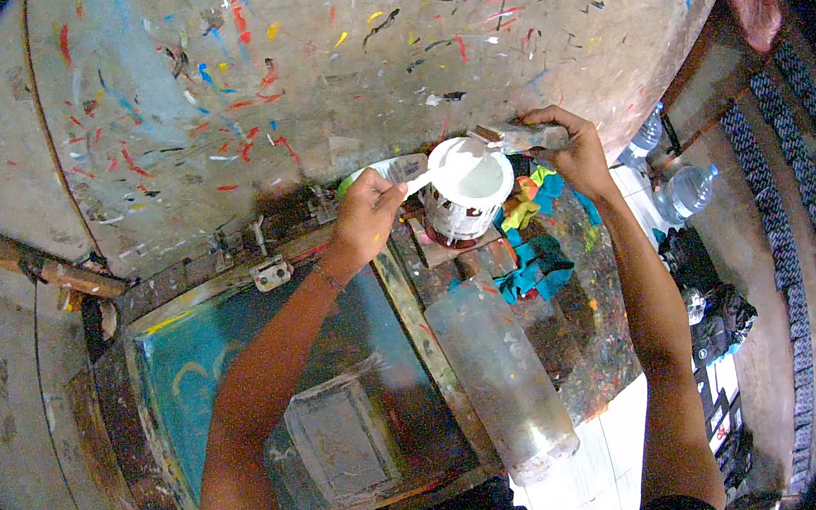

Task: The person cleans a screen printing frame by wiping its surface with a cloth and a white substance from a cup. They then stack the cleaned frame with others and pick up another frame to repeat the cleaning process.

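Observation:
My left hand (369, 217) is closed on a white plastic spatula (412, 184) that reaches into a white bucket (471, 192) of pale, creamy substance. My right hand (565, 146) grips a paint-smeared flat tool (520, 136) with a brownish edge, held at the bucket's right rim. The bucket stands upright at the back of the work surface, behind a silk-screen frame (193, 400) with a teal mesh and a cloudy plastic cylinder (497, 376) lying beside it. Teal and yellow cloth scraps (541, 270) lie right of the bucket.
A paint-flecked wall (354, 49) rises behind the bench. A metal hinge clamp (272, 272) sits on the frame's back edge. At the right are water bottles (685, 193), dark bundled items (712, 321) on white tiles (594, 476), and patterned strips (768, 234).

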The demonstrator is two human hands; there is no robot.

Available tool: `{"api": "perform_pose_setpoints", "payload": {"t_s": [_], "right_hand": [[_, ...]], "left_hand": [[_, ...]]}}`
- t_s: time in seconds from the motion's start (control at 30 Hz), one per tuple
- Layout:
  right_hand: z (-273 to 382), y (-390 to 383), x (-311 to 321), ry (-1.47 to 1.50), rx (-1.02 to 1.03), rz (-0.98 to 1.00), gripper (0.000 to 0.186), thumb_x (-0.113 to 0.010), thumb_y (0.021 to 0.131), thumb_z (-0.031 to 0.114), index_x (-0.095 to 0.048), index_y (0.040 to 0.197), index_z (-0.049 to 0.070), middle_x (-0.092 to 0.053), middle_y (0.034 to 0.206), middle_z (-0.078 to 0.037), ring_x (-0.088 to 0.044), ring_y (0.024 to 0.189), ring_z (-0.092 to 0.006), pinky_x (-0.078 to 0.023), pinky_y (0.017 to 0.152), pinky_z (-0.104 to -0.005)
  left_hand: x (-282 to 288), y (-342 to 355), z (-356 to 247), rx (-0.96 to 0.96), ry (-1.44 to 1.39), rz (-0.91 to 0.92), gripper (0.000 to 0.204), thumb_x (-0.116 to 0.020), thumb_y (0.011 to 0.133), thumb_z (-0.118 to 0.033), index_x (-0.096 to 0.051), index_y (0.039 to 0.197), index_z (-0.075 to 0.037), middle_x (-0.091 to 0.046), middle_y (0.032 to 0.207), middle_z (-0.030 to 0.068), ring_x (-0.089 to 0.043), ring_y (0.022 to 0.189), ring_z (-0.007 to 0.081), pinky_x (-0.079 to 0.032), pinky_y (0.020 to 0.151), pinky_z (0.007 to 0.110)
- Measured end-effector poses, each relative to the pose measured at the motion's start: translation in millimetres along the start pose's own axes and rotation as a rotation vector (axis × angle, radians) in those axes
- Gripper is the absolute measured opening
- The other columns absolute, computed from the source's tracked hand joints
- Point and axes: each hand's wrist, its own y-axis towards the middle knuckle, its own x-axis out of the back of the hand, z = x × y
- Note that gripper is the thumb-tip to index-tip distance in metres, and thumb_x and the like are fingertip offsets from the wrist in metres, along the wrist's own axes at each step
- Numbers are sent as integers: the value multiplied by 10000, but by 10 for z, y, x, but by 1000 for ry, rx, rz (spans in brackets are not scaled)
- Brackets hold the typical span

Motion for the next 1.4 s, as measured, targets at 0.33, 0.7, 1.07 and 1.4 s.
{"api": "perform_pose_setpoints", "payload": {"t_s": [0.33, 0.7, 1.07, 1.4], "right_hand": [[-48, 244, 26, -317, 83, 31, 392, -766, 699, -22, -656, 1074, 11, -696, 1138, -136, -685, 1022, -264, -530, 878, -347], [-105, -97, 286, 135, -271, -99, 315, -774, 786, 52, -658, 1071, -16, -713, 944, -94, -676, 832, -162, -545, 728, -299], [325, -774, 677, 871, -445, -309, 240, -699, 868, 43, -592, 1060, -52, -659, 963, -104, -663, 844, -205, -627, 775, -421], [-96, -1975, 1002, 788, -586, -575, 402, -649, 938, 207, -519, 1224, -44, -657, 1043, -169, -686, 837, -224, -625, 665, -311]], "left_hand": [[-3, 13, 63, -38, 94, -12, 215, -664, 928, -199, -565, 897, -10, -620, 804, 86, -556, 776, 152, -464, 722, 330], [99, 43, -280, -39, 322, 3, 266, -651, 906, -264, -552, 925, -18, -634, 765, 195, -622, 734, 389, -475, 683, 468], [-221, 512, -1184, -338, 1276, 354, 415, -537, 902, -272, -507, 1127, 76, -690, 804, 225, -695, 730, 379, -549, 605, 481], [-329, 463, -1599, -452, 1016, 197, 477, -595, 925, -332, -496, 1234, 17, -692, 944, 221, -693, 840, 366, -534, 732, 470]]}}
